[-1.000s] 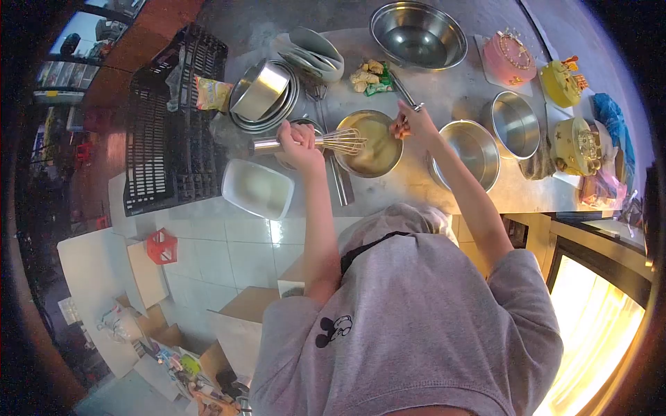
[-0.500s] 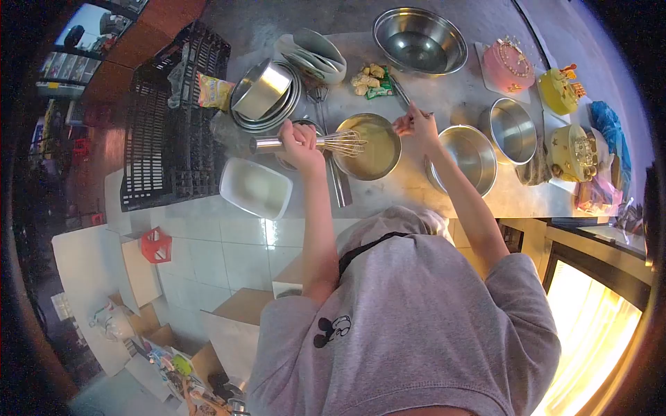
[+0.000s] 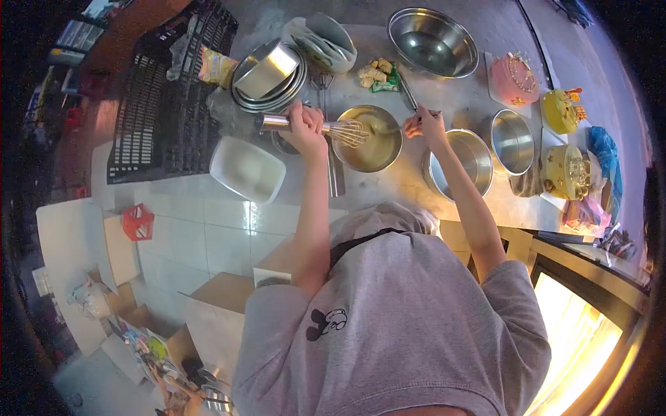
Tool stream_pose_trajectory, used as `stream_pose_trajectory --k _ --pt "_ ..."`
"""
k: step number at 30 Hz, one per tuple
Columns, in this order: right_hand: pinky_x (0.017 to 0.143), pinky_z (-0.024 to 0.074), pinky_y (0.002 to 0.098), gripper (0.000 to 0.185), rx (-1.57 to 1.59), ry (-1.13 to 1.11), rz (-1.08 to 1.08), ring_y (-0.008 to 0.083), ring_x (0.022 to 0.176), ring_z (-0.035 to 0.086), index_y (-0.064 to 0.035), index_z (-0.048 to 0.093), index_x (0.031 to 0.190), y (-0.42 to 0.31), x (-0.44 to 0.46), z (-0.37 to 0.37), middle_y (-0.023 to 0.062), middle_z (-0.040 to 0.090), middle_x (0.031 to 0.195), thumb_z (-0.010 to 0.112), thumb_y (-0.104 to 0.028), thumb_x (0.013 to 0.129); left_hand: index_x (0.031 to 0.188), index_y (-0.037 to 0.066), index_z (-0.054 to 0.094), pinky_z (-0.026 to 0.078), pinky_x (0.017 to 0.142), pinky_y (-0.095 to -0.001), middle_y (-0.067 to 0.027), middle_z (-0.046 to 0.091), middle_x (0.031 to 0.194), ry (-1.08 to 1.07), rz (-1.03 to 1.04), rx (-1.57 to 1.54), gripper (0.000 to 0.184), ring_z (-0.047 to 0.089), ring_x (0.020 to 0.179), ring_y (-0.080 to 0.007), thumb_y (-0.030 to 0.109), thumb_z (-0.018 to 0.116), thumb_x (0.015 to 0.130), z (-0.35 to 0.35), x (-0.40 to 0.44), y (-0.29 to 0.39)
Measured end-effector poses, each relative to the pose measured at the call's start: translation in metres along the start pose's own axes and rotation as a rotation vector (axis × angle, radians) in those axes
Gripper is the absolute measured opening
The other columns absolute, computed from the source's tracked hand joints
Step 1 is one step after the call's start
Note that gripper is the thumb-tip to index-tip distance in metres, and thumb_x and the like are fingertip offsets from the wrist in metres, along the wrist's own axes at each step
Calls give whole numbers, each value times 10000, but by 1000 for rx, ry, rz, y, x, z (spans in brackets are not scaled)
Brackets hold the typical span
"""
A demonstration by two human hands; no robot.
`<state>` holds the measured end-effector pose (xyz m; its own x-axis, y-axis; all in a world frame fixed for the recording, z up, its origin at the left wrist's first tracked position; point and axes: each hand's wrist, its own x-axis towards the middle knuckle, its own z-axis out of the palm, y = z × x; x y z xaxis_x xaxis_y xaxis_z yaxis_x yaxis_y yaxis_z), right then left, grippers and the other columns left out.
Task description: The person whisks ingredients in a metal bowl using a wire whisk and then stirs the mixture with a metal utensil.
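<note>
My left hand [image 3: 305, 129] is closed round the steel handle of a whisk [image 3: 347, 133], which lies sideways with its wire end over the left part of a metal bowl [image 3: 365, 166]. Pale yellow batter [image 3: 371, 147] fills the bottom of that bowl. At the bowl's right rim, my right hand [image 3: 426, 127] is closed on a thin utensil [image 3: 390, 130] that points into the bowl; its exact kind is unclear. A dark-handled tool [image 3: 408, 91] lies just beyond the right hand, beside a green packet [image 3: 383, 84] with light lumpy pieces [image 3: 374, 72].
Round cake tins [image 3: 458, 187] stand right of the bowl, with decorated cakes [image 3: 515, 78] farther right. A large steel basin [image 3: 431, 43] is at the back. Stacked metal pans [image 3: 267, 76], a white tub [image 3: 248, 170] and a black crate [image 3: 139, 132] are on the left.
The view has shifted slightly. My right hand's fingers are now more closed, and the thin utensil shows inside the bowl. The whisk stays in my left hand over the bowl.
</note>
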<state>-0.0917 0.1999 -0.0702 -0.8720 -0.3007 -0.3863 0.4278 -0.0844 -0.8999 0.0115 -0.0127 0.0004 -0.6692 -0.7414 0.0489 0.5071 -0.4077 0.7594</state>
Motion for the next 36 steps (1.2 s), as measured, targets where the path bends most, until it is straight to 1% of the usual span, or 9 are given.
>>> stream_pose_trajectory --k 3,10,13,15,25,28,31,34,36 --pt "384 450 301 399 14 -97 165 232 430 534 20 448 566 -5 5 -5 171 538 561 373 -252 848 473 97 263 193 325 -220 2 283 384 49 25 -145 339 198 298 -76 76 488 726 4 3 1" --pt "411 460 290 378 -143 -241 233 215 443 538 -25 420 531 -12 6 1 167 547 592 399 -248 835 478 100 248 177 323 -205 11 275 384 106 23 -126 374 220 309 -68 75 505 749 9 -1 6" --pt "407 456 291 380 155 -1 49 221 440 537 -27 415 522 -3 12 3 171 544 585 406 -250 830 475 101 245 178 323 -205 6 281 383 75 47 -127 383 219 306 -70 79 508 753 10 -2 8" --pt "425 459 287 387 -149 -191 249 227 456 541 -20 418 540 -4 17 -6 176 545 590 400 -273 833 473 102 245 178 322 -206 4 283 381 73 52 -112 384 218 304 -71 78 506 753 11 -2 9" --pt "449 462 298 374 -67 -239 268 237 494 549 0 440 602 -6 17 1 191 553 622 402 -295 829 475 104 256 192 328 -209 3 283 388 102 25 -121 343 216 301 -76 52 480 730 3 0 6" --pt "396 462 300 411 130 -4 68 258 446 546 24 444 641 -1 22 5 177 539 579 353 -315 855 478 104 257 197 334 -209 6 279 388 67 37 -121 345 210 302 -75 57 487 731 4 -1 4" --pt "389 457 300 412 -124 -241 341 246 436 541 26 449 638 -3 23 2 176 541 579 388 -326 842 482 102 259 206 343 -210 8 277 391 51 29 -116 347 210 305 -73 62 495 734 8 -3 3" --pt "379 454 301 418 227 -65 128 240 440 543 25 453 627 0 26 5 170 547 591 421 -341 825 487 102 259 214 350 -212 10 273 397 61 16 -116 350 217 310 -72 67 501 738 10 -4 3" --pt "376 452 303 409 -96 -129 174 236 439 541 23 456 645 5 29 -1 164 550 604 433 -346 819 489 102 258 218 353 -214 11 271 400 51 13 -103 352 221 313 -72 70 503 739 10 -6 3"
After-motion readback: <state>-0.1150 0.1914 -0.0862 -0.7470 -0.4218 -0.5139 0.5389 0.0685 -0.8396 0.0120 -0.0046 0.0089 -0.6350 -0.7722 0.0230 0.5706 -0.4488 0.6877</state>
